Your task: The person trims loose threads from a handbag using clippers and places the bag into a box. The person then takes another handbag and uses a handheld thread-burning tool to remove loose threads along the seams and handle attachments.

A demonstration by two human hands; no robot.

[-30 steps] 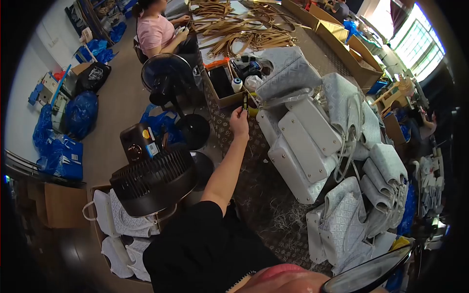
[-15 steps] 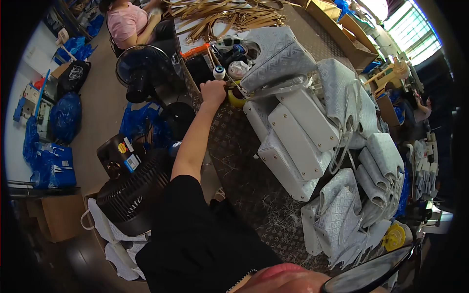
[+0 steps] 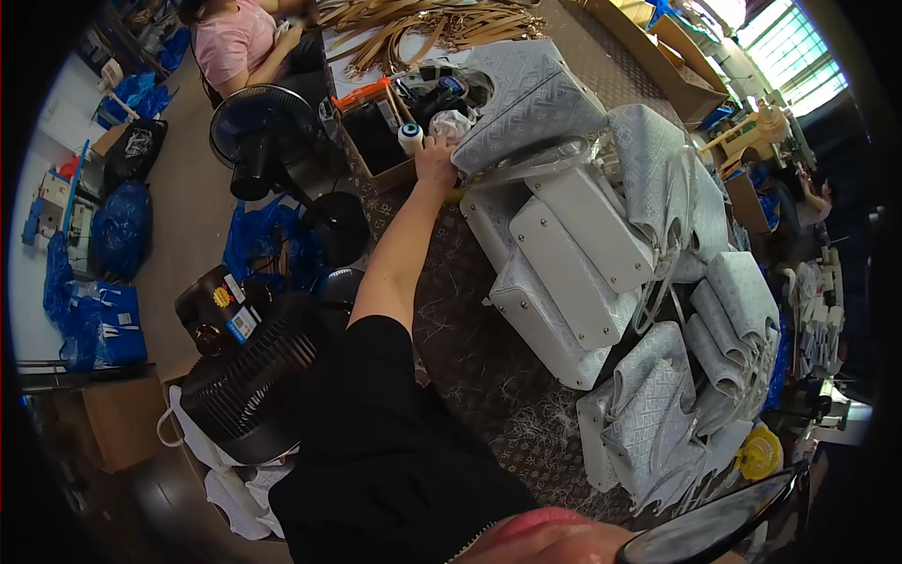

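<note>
Resting at the box (image 3: pixel 395 175) beside the spool (image 3: pixel 410 138), the left hand (image 3: pixel 434 162), grip unclear, shows nothing lifted yet; right hand unseen.

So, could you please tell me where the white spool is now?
In the head view, the white spool is above and slightly left of centre, just left of the outstretched hand and white bundle.
</note>
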